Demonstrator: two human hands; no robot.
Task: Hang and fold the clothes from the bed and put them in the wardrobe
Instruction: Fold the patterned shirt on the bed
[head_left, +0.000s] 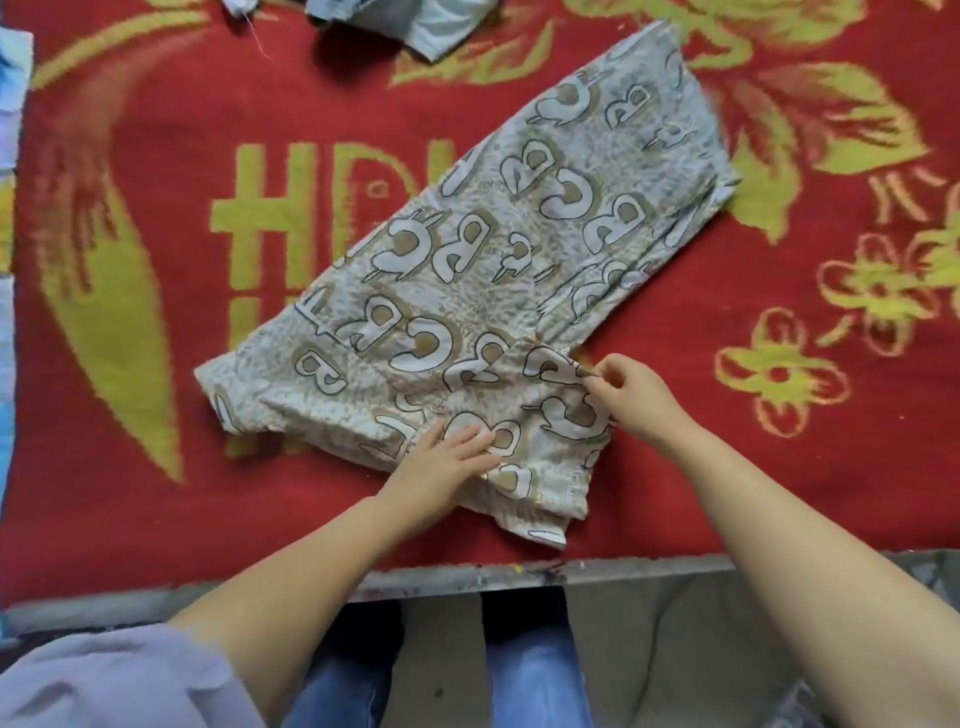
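— What lies on the bed?

— A patterned garment (498, 291), pale with brown and white letter shapes, spreads diagonally across a red blanket (156, 364) with yellow flowers and leaves, its near end close to the bed's front edge.

— And the hands?

— The left hand (447, 457) rests palm down on the near end of the garment, fingers (480, 439) loosely spread and flat on the cloth. The right hand (634, 395) pinches a folded flap at the garment's right edge between thumb and fingertips.

— Anything else in view?

— Another pale blue-grey garment (415, 21) lies crumpled at the far edge of the blanket, well apart from the hands. Below, blue jeans (535, 675) show beside the bed.
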